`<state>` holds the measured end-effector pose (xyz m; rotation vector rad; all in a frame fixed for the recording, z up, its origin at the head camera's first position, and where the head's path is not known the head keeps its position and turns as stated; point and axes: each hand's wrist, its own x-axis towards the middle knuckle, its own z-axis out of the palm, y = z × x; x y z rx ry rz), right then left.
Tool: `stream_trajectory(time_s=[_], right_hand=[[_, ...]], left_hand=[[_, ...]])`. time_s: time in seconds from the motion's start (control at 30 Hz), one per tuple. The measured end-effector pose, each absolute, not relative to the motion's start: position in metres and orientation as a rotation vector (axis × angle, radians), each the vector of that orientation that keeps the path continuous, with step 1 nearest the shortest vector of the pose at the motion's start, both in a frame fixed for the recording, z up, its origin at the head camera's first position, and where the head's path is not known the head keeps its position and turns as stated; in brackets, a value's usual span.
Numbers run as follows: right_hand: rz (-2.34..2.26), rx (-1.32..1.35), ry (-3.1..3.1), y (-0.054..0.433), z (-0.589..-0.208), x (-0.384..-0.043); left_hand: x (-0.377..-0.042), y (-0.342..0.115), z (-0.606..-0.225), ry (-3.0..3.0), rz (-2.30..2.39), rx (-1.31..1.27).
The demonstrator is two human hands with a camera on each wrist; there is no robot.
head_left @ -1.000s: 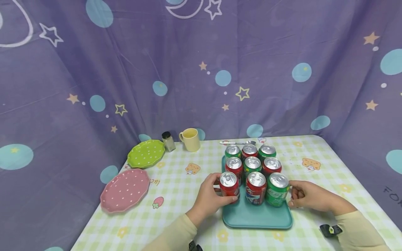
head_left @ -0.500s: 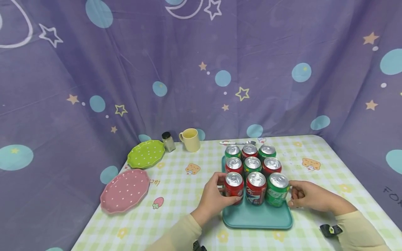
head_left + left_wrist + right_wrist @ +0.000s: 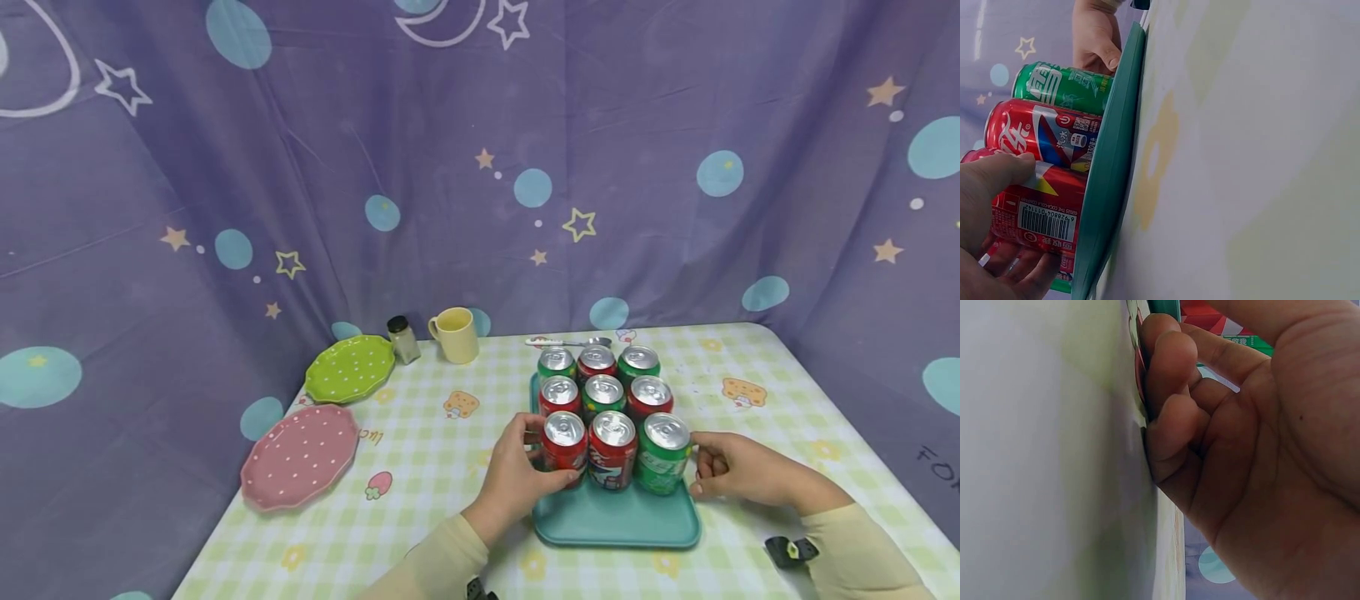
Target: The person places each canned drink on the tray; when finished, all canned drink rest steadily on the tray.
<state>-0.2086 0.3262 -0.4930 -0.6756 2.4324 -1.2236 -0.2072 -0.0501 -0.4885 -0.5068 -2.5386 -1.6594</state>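
My left hand (image 3: 517, 475) grips a red cola can (image 3: 565, 454) at the near left of the teal tray (image 3: 615, 529). In the left wrist view, the thumb of this hand (image 3: 985, 200) lies across the can's side and the fingers bend behind it. A second red can (image 3: 612, 457) stands beside it, then a green can (image 3: 663, 458) at the right end of the row. My right hand (image 3: 738, 468) rests on the cloth by the tray's right edge, fingers loosely curled, fingertips close to the green can. Whether they touch can or tray is hard to tell.
Two more rows of red and green cans, such as a green one (image 3: 603, 390), fill the tray behind. A fork (image 3: 567, 342) lies beyond. Towards the left are a yellow mug (image 3: 455, 335), a shaker jar (image 3: 403, 340), a green plate (image 3: 349, 368) and a pink plate (image 3: 300, 457).
My left hand has moved right with the red can, bringing it up against the middle can of the front row. My right hand has stayed where it was.
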Motion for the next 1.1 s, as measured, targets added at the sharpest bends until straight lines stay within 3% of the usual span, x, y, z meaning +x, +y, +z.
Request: stream_trajectory(time_s=[0.73, 1.1], right_hand=[[-1.213, -0.676, 2.444, 0.328, -0.497, -0.212], [-1.157, -0.613, 2.53, 0.324, -0.491, -0.209]], left_hand=[[-0.207, -0.057, -0.486, -2.587, -1.675, -0.541], [-0.221, -0.101, -0.479, -2.661, -1.355, -0.703]])
